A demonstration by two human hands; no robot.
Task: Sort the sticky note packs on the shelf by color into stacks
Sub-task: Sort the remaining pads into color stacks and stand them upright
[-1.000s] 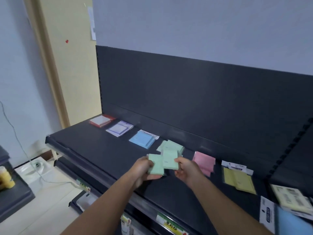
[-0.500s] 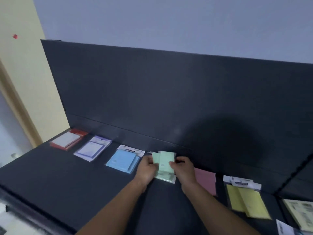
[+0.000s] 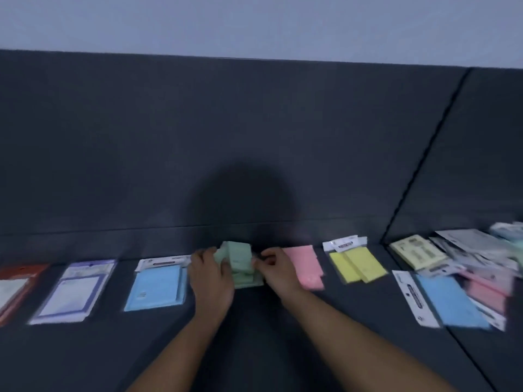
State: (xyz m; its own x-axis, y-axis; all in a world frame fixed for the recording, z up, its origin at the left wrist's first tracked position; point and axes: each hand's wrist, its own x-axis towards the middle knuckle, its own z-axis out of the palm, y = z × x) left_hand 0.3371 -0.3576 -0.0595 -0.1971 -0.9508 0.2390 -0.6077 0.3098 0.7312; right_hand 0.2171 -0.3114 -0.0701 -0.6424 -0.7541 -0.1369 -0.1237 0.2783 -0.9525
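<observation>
On the dark shelf point(image 3: 85, 360), the green packs point(image 3: 239, 257) sit piled near the back panel. The left hand point(image 3: 210, 278) curls its fingers round their 9 o'clock side, and the right hand point(image 3: 278, 271) pinches the 3 o'clock edge. A blue pack point(image 3: 157, 284) lies at 9 o'clock of the pile and a pink pack point(image 3: 304, 264) at 3 o'clock.

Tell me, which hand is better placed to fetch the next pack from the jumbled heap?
Probably the right hand: the heap lies far right on the shelf, on its side. The left hand holds the green stack from the left and would have to reach across.
</observation>
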